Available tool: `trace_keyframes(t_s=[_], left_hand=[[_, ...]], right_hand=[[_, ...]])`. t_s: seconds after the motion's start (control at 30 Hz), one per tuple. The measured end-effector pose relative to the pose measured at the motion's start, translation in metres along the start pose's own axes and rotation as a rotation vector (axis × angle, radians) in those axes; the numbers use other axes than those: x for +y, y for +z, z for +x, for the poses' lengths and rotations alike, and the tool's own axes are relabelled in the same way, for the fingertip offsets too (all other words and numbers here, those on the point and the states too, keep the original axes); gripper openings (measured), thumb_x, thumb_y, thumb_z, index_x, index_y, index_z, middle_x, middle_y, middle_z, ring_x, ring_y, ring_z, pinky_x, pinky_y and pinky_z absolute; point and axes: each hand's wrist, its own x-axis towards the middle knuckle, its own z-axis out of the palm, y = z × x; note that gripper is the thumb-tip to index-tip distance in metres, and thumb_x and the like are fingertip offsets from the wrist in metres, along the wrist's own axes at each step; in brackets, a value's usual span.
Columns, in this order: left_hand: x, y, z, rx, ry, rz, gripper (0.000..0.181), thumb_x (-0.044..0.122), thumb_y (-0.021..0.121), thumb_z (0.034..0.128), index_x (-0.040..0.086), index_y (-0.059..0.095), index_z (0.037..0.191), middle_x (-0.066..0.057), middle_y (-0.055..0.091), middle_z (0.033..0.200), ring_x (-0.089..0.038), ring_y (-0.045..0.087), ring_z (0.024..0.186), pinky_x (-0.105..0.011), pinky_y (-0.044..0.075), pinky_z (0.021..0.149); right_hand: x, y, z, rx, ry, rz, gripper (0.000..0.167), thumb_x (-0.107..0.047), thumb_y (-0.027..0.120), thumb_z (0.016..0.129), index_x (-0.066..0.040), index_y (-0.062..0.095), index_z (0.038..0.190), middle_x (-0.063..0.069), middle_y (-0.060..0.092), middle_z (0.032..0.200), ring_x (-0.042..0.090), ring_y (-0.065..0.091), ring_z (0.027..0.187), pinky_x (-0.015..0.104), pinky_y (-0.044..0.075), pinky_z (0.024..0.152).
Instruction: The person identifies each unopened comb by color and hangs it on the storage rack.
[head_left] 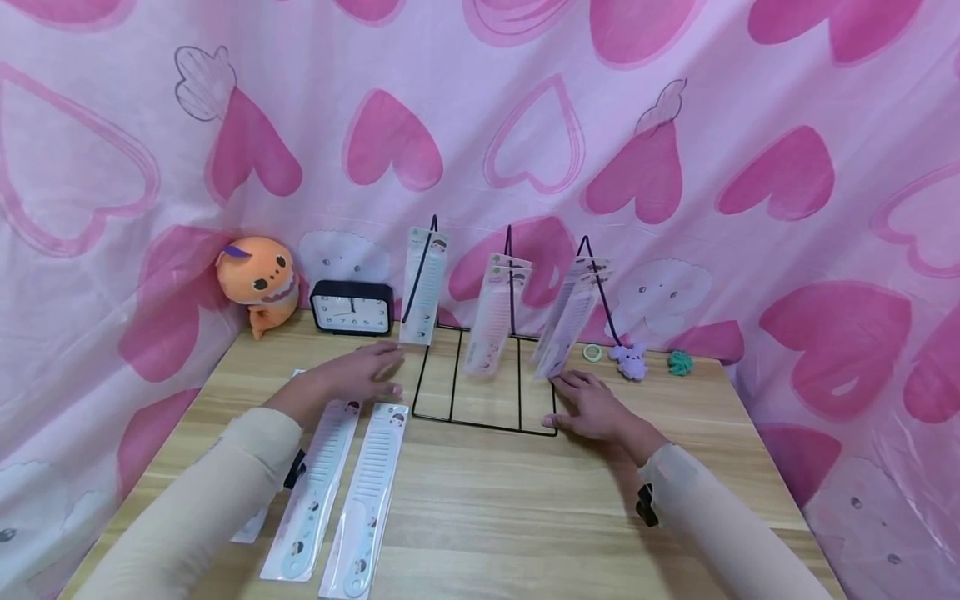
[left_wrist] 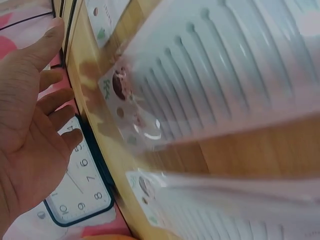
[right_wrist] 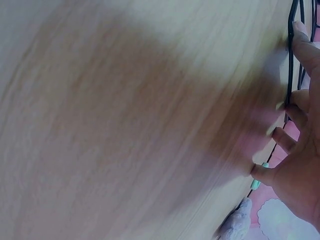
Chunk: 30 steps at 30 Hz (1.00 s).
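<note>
A black wire rack point(head_left: 486, 425) stands on the table with packaged combs hanging from its three hooks: one comb point(head_left: 423, 287) on the left, overlapping ones in the middle point(head_left: 495, 321) and on the right point(head_left: 570, 317). My right hand point(head_left: 596, 408) rests at the rack's right front corner, its fingertips point(right_wrist: 295, 112) by the black wire. Left of the rack, my left hand point(head_left: 360, 375) hovers above the tops of packaged combs, fingers loosely bent, holding nothing; the left wrist view shows this hand point(left_wrist: 37, 120) too. Two packaged combs point(head_left: 371, 492) point(head_left: 315, 492) lie flat, and another is partly under the left arm.
At the back left are an orange plush toy point(head_left: 261, 279) and a black-framed clock point(head_left: 351, 308). Right of the rack lie a pale green ring point(head_left: 592, 353), a purple plush point(head_left: 630, 361) and a green scrunchie point(head_left: 680, 362). A heart-patterned curtain point(head_left: 465, 125) hangs behind the table.
</note>
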Motion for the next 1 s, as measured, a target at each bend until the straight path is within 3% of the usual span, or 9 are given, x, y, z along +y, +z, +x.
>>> trace_keyframes(t_s=[0.43,0.57,0.8,1.0], left_hand=[[-0.014,-0.011,-0.030,0.010,-0.061,0.047,0.082,0.046,0.074,0.1055,0.009,0.041,0.171,-0.025,0.026,0.181,-0.054,0.026,0.166,-0.073,0.026,0.134],[-0.025,-0.017,-0.044,0.008,-0.109,0.027,0.085,0.040,0.082,0.1004,0.008,0.043,0.170,-0.029,0.029,0.179,-0.058,0.029,0.163,-0.076,0.028,0.132],[-0.048,-0.023,-0.067,-0.008,-0.266,-0.005,0.087,0.039,0.090,0.0938,0.008,0.051,0.166,-0.030,0.034,0.176,-0.060,0.032,0.160,-0.080,0.031,0.128],[-0.064,-0.023,-0.083,0.011,-0.296,0.037,0.088,0.045,0.094,0.0879,0.006,0.060,0.158,-0.035,0.041,0.168,-0.062,0.039,0.153,-0.081,0.036,0.124]], right_hand=[[-0.002,-0.002,-0.001,0.006,-0.022,0.010,0.094,-0.058,0.075,0.101,-0.009,0.039,0.172,0.024,0.041,0.176,0.054,0.034,0.162,0.072,0.026,0.134],[-0.002,-0.002,-0.002,0.023,-0.031,0.012,0.092,-0.058,0.075,0.101,-0.007,0.041,0.171,0.025,0.042,0.175,0.055,0.036,0.161,0.074,0.027,0.133],[-0.002,0.000,-0.003,0.024,-0.027,0.016,0.092,-0.057,0.075,0.102,-0.006,0.042,0.170,0.026,0.043,0.174,0.055,0.035,0.161,0.072,0.026,0.134],[-0.001,0.003,-0.001,0.015,-0.022,0.017,0.093,-0.058,0.074,0.102,-0.005,0.041,0.170,0.026,0.042,0.174,0.055,0.034,0.162,0.072,0.025,0.135]])
